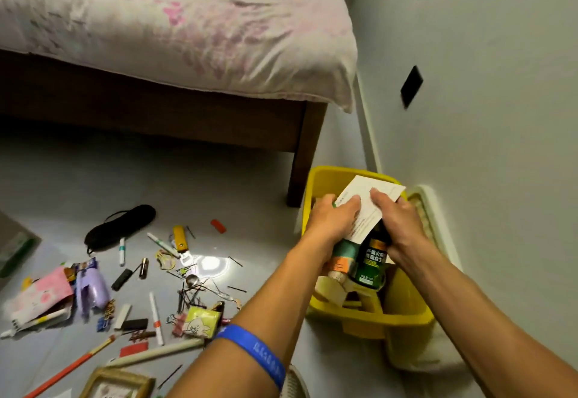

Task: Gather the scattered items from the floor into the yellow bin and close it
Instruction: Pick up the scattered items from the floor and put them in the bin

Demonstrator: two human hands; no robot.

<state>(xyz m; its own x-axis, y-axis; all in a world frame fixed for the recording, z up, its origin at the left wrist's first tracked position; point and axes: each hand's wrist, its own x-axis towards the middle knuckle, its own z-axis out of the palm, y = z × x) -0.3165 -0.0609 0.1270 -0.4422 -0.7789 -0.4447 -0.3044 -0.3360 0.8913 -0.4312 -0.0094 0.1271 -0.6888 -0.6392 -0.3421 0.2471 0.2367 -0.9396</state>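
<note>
- Yellow bin (403, 319): on the floor (266, 185) in the corner, hard against the wall (484, 116), just beside the bed leg (305, 153); open, holding a green bottle (372, 264) and boxes.
- White card (366, 210): above the bin, pinched between left hand (331, 221) and right hand (398, 219), fingers curled over its edges.
- Lid (431, 210): wedged between bin and wall.
- Scattered items (131, 291): pens, clips, hairpins, purple bottle (90, 288), black eye mask (122, 225), spread left of the bin; bare floor lies between them.

Bed (175, 38) with pink-flowered sheet on dark wooden frame; black wall plate (411, 86) at right
</note>
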